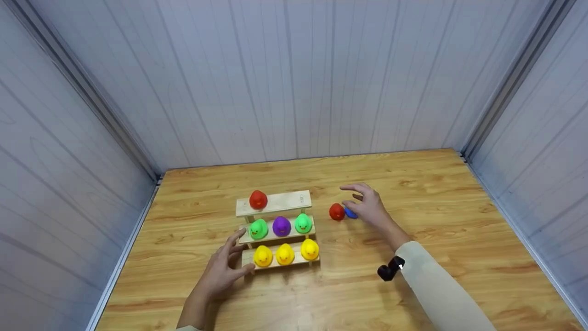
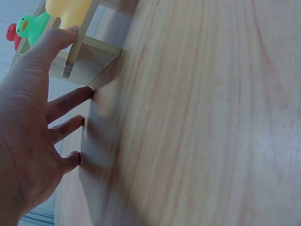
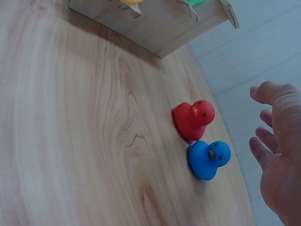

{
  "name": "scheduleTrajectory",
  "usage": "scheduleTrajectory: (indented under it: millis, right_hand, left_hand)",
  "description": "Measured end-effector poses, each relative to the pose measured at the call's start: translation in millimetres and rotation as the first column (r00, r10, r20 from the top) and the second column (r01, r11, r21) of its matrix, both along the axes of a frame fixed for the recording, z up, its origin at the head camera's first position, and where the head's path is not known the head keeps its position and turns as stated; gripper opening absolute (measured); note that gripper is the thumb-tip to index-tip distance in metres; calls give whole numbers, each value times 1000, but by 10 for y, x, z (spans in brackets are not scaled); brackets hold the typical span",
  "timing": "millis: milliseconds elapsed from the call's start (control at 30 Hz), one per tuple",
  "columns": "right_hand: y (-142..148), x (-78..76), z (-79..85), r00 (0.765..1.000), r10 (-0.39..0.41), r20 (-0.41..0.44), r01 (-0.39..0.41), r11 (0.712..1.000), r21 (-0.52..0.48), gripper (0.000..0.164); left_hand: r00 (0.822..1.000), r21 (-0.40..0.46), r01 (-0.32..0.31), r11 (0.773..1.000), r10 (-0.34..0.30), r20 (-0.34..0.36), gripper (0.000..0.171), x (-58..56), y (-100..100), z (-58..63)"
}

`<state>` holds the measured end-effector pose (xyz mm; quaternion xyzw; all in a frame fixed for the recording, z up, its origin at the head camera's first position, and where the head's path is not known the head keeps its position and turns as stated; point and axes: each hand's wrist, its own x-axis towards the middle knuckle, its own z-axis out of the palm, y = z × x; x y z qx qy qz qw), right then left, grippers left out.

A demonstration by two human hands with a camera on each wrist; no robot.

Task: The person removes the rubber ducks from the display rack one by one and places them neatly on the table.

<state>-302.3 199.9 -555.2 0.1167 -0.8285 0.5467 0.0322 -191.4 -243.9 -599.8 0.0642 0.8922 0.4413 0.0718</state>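
Observation:
A three-step wooden rack stands on the table. A red rubber duck is on its top step, a purple duck between a green duck and another green duck on the middle, and three yellow ducks on the bottom. My left hand is at the rack's left end, its thumb touching the bottom step's edge in the left wrist view, fingers spread. To the right, my right hand hovers with loosely bent fingers, holding nothing, near a blue duck and a second red duck on the table.
A wood-grain table carries everything. Pale panelled walls enclose it at the back and on both sides. A small black device sits at the right sleeve's cuff.

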Motion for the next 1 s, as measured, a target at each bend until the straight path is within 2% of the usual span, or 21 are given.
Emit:
scheduleTrajectory:
  millis: [367, 600, 800, 1000]
  right_hand:
    - [-235, -65, 167, 999, 41, -27, -41, 999, 16, 44]
    - [-448, -58, 231, 997, 79, -19, -79, 997, -6, 44]
    - [-592, -63, 290, 992, 113, -53, -114, 993, -10, 42]
    - [-703, -36, 363, 988, 135, -73, -137, 990, -18, 41]
  left_hand:
    - [1000, -7, 0, 1000, 0, -12, 93, -19, 8, 7]
    - [999, -10, 2, 1000, -3, -37, 95, 12, -19, -5]
    - [999, -20, -6, 1000, 6, -31, 95, 6, -4, -3]
    - [999, 9, 12, 1000, -12, -37, 95, -5, 31, -12]
